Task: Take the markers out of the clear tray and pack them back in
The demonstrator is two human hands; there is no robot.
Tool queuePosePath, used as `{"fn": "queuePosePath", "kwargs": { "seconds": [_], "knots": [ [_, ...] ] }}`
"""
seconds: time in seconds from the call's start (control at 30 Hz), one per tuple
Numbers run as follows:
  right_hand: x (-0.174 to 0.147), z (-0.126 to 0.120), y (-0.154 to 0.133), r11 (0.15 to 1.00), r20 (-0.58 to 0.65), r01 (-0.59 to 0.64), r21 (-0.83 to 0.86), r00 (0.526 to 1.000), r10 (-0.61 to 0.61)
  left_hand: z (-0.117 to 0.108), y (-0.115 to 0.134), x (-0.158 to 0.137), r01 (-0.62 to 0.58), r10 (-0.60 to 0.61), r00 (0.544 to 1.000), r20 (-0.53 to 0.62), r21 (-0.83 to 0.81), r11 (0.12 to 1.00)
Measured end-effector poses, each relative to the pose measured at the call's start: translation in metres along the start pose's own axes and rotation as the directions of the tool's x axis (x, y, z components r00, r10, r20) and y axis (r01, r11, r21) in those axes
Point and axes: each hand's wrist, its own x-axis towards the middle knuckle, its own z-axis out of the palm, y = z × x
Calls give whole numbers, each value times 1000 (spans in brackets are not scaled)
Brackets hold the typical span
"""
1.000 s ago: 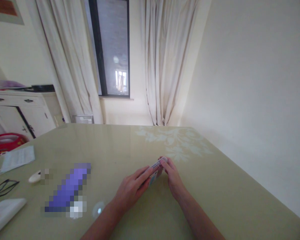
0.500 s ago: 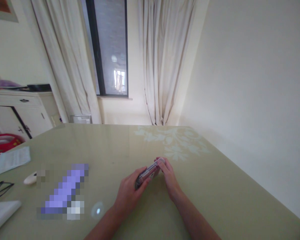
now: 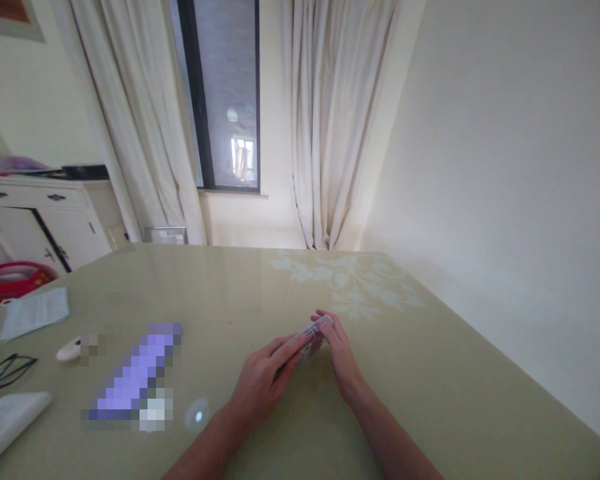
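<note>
Between my two hands, above the tabletop, is a small flat grey-and-pink object (image 3: 310,342), about palm-sized, with a pale layered edge. It may be a deck of cards or a slim case; I cannot tell which. My left hand (image 3: 266,373) wraps around its near left end, with fingers over the upper edge and the thumb below. My right hand (image 3: 337,347) grips the far right end, thumb on the pale corner and fingers behind. Both hands cover much of it, and its pinkish printed underside shows only in part.
On the left of the glossy green table (image 3: 220,280) lie a face mask (image 3: 35,312), glasses (image 3: 10,373), a white oval item (image 3: 69,349), a white slab-like object (image 3: 10,423) and a blurred-out purple item (image 3: 137,373). A wall (image 3: 520,200) runs along the right edge.
My left fingers have slid forward over the object's upper edge, hiding the dark near end seen before. My right hand keeps its hold. The whole view has shifted slightly.
</note>
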Motion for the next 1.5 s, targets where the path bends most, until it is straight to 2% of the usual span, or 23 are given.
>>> {"fn": "queuePosePath", "kwargs": {
  "seconds": [0.27, 0.37, 0.6, 0.77, 0.83, 0.97, 1.1, 1.17, 1.27, 1.33, 1.4, 1.5],
  "knots": [
    [4, -2, 5, 999, 14, 26, -24, 1000, -25, -1, -7, 1, -91, 91, 996, -12, 40, 995],
    [5, -1, 7, 998, 14, 48, -30, 999, -47, -2, -10, 0, -87, 87, 996, 8, 59, 994],
    [-1, 4, 6, 994, 4, 62, -87, 998, -62, -3, -15, -3, -10, 7, 999, 50, 60, 998],
    [-1, 4, 8, 995, 9, 76, -64, 997, -75, -3, -9, -5, 212, -212, 977, 24, 1, 977],
    [1, 3, 7, 997, 30, 70, -32, 997, -69, -2, -5, -6, 268, -266, 963, 51, -29, 963],
    [6, 1, 8, 996, -31, 74, -45, 997, -75, 3, -1, -6, 223, -219, 965, 143, -12, 975],
    [13, -8, 15, 998, -92, 14, -57, 996, -19, 10, -5, -7, 140, -150, 960, 234, 59, 988],
    [16, -12, 19, 989, -143, 14, -144, 989, -35, 10, -9, -8, 111, -133, 945, 299, 89, 990],
    [16, -14, 22, 900, -192, 129, -417, 955, -225, 9, -12, -10, 123, -146, 926, 348, 89, 988],
    [13, -12, 20, 808, -131, 220, -546, 931, -342, 9, -12, -11, 141, -164, 929, 333, 92, 986],
    [10, -8, 18, 753, -42, 283, -594, 924, -381, 11, -10, -13, 159, -190, 937, 292, 128, 979],
    [5, -4, 15, 685, 48, 305, -662, 929, -367, 18, -8, -15, 193, -241, 947, 211, 223, 955]
  ]
}}
